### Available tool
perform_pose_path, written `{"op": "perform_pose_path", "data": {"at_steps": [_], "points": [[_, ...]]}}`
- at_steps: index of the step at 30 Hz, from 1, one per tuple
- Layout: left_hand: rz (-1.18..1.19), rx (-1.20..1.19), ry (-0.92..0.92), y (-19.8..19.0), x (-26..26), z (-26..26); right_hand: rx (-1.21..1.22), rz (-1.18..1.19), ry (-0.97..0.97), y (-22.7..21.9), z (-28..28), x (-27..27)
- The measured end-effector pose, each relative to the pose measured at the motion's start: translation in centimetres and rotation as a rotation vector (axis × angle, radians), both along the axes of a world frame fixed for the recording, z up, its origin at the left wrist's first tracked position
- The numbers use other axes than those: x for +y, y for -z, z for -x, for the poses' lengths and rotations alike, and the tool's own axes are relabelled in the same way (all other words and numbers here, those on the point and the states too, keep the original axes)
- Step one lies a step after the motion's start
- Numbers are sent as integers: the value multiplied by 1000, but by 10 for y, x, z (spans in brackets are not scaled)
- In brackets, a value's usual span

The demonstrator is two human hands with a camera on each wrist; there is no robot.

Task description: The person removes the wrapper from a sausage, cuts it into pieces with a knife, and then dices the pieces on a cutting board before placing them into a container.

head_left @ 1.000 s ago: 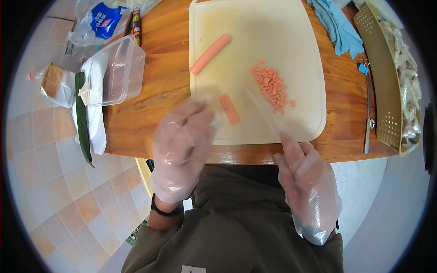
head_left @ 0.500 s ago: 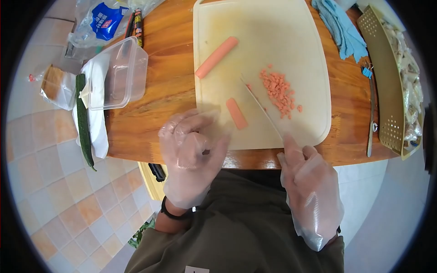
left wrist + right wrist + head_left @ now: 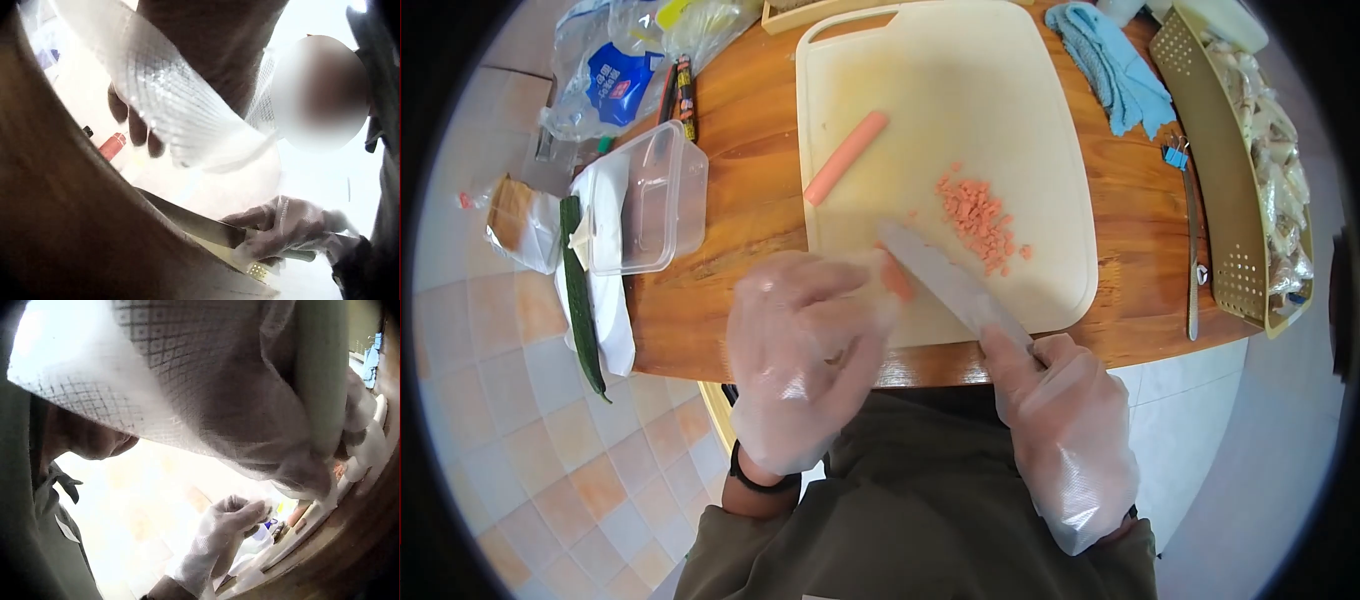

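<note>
My gloved right hand [image 3: 1065, 430] grips a knife [image 3: 955, 285], whose broad blade slants across the cutting board [image 3: 1040, 120] with its tip to the upper left. Against the blade's left side lies a short sausage piece [image 3: 895, 277], partly covered by it. The left hand [image 3: 805, 355], also in a clear plastic glove, hovers over the board's near left edge with loosely bent fingers, its fingertips right beside that piece. A longer sausage [image 3: 845, 158] lies further up the board. Diced sausage [image 3: 978, 225] is heaped right of the blade. The left wrist view shows the knife [image 3: 200, 224] too.
Left of the board stand a clear plastic box [image 3: 655, 205], a cucumber [image 3: 580, 300] and a plastic bag with a blue label [image 3: 620, 85]. On the right are a blue cloth [image 3: 1110, 70], a long thin metal tool [image 3: 1192, 250] and a perforated basket [image 3: 1235, 220] of wrapped items.
The knife has swung left to the short sausage piece and now shows its broad side. My left hand drew back, then came up to that piece. The whole view has shifted slightly.
</note>
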State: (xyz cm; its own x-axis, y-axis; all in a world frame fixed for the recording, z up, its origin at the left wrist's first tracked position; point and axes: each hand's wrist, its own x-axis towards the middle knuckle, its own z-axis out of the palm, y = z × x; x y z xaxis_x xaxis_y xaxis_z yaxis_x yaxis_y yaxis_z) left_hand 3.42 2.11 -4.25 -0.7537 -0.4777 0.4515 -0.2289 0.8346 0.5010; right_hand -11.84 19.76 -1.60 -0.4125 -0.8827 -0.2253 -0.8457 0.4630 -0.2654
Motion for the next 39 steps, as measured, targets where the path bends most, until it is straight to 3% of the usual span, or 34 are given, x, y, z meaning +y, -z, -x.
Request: {"op": "perform_pose_path", "data": {"at_steps": [2, 3, 5, 13, 15, 16, 18, 21, 25, 27, 28, 29, 30, 32, 34, 36, 38, 39], "points": [[22, -53, 116, -11, -1, 10, 243, 142, -159, 15, 1, 8], [38, -110, 224, -14, 0, 15, 248, 150, -151, 15, 2, 9], [64, -151, 244, -10, 6, 22, 352, 206, -188, 14, 4, 8], [102, -348, 301, -27, -2, 50, 302, 169, -241, 4, 13, 13], [136, -420, 214, -30, -7, 55, 309, 198, -220, 8, 13, 16], [141, -424, 219, -28, -11, 54, 327, 194, -212, 9, 14, 17], [-1, -156, 201, -20, -20, 49, 342, 194, -198, 11, 15, 20], [-133, -162, 178, -23, -21, 41, 328, 206, -176, 11, 20, 24], [-1, -168, 148, -15, -10, 46, 306, 165, -146, 11, 21, 27], [-502, 228, -101, -17, 5, 46, 263, 146, -125, 11, 19, 29], [-503, 220, -113, -13, 7, 38, 111, 230, -34, 12, 18, 31], [-520, 198, -253, -7, 8, 26, -48, 308, 56, 13, 16, 32], [-533, 178, -391, -3, 10, 15, -61, 303, 43, 11, 15, 31], [-562, 111, -447, 1, 16, 2, -349, 247, 63, 2, 13, 26], [-32, -155, -331, 8, 20, -10, -358, 220, 26, 7, 6, 20], [-72, -157, -308, 11, 20, -17, -362, 188, -8, 7, -2, 14], [-28, -12, -125, 20, 9, -17, -293, 131, -64, 3, -10, 6], [-37, -14, -131, 20, 9, -17, -295, 121, -69, 3, -15, 3]]}}
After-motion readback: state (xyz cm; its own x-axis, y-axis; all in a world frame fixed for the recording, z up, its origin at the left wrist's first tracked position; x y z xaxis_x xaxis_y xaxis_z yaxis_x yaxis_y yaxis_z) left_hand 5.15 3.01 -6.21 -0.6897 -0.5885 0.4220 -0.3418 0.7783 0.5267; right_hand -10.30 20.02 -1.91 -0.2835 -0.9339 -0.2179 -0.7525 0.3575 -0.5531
